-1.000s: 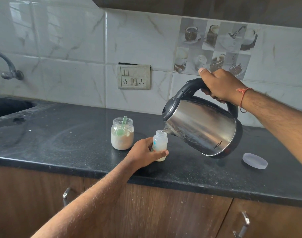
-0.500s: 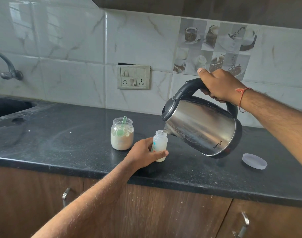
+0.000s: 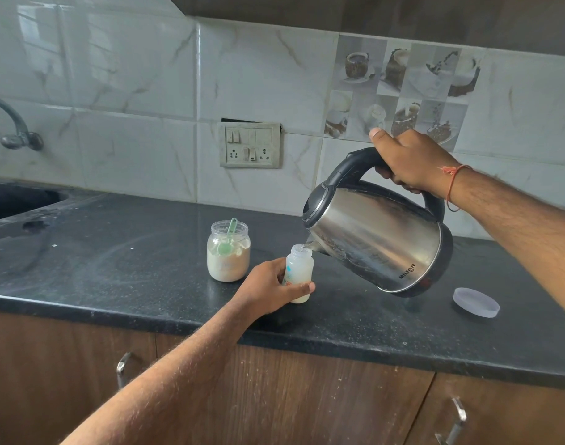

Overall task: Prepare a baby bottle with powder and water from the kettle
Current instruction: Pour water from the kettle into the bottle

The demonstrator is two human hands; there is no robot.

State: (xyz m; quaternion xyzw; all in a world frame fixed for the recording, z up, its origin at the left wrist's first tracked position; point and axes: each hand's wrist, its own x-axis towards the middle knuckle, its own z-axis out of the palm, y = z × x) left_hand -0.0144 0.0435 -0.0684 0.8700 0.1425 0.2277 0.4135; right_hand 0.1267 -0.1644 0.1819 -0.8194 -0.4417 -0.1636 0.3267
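- The bottle (image 3: pixel 299 273) stands upright on the black counter (image 3: pixel 114 268), near the front edge and about midway along it, with no cap on its mouth.
- The left hand (image 3: pixel 272 290) wraps the bottle's lower half — thumb across the front, fingers curled round the back, closed on it.
- The right hand (image 3: pixel 411 162) grips the kettle's (image 3: pixel 375 239) black handle in a closed fist, thumb stretched along the top.
- The kettle is lifted clear of the counter and tilted left, its spout just above the bottle's mouth; a thin stream of water runs in.
- The jar (image 3: pixel 228 251) of powder sits just left of the bottle and a little further back, open, with a green scoop (image 3: pixel 227 240) leaning inside.
- A round lid (image 3: pixel 476 302) lies flat to the right, close to the front edge, well apart from the bottle.
- The counter's left stretch, up to the sink (image 3: pixel 14 200) at the back-left corner, is bare; so is the strip between kettle and wall.
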